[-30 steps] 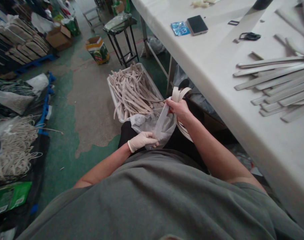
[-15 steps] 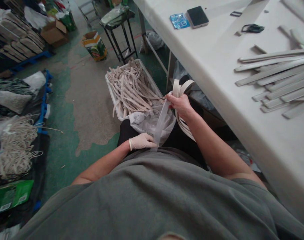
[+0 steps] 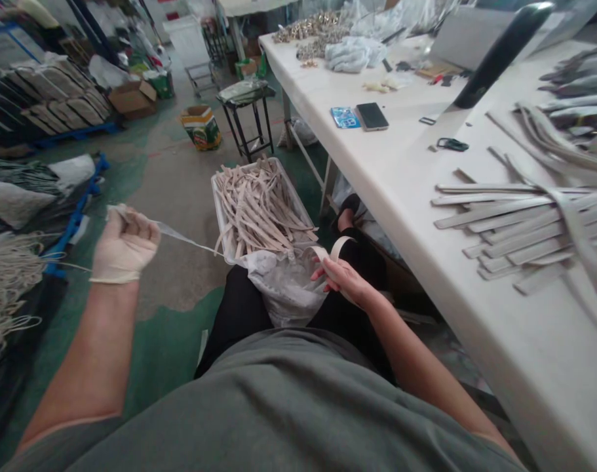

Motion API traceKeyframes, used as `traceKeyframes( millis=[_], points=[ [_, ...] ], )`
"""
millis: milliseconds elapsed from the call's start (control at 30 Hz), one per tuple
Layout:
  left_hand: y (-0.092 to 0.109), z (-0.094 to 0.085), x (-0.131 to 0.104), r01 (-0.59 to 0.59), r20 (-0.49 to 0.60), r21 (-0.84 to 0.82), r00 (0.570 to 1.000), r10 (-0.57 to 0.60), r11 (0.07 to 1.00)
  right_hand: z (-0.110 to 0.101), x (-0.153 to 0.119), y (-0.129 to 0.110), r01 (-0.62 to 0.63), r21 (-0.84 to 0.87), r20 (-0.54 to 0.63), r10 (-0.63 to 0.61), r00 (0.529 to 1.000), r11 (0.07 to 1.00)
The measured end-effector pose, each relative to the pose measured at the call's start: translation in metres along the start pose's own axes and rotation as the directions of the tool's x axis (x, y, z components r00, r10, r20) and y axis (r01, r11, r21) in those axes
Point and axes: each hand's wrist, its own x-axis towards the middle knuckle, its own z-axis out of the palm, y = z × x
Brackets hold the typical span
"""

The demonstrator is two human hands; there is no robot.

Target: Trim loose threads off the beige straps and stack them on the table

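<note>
item: clear plastic film (image 3: 180, 237), drawn taut from the bag (image 3: 283, 288) on the lap. gloved left hand (image 3: 124, 246) was fisted on its end, out wide; bare right hand (image 3: 338, 278) pinched beige straps (image 3: 330, 252). step judged: stripping wrap; next needs a steady pull.

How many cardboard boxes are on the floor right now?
2: a brown cardboard box by the stacked goods at far left, and a printed open box beside the black stool. Others may be hidden in the clutter.
</note>
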Motion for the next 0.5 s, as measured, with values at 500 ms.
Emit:
traceKeyframes(
  millis=[500],
  points=[
    [-0.208,-0.045,-0.108,0.731,0.059,-0.015,0.682,-0.729,0.683,0.05,-0.042,0.015,-0.056,-0.262,0.257,0.126,0.958,0.964]
  ],
)
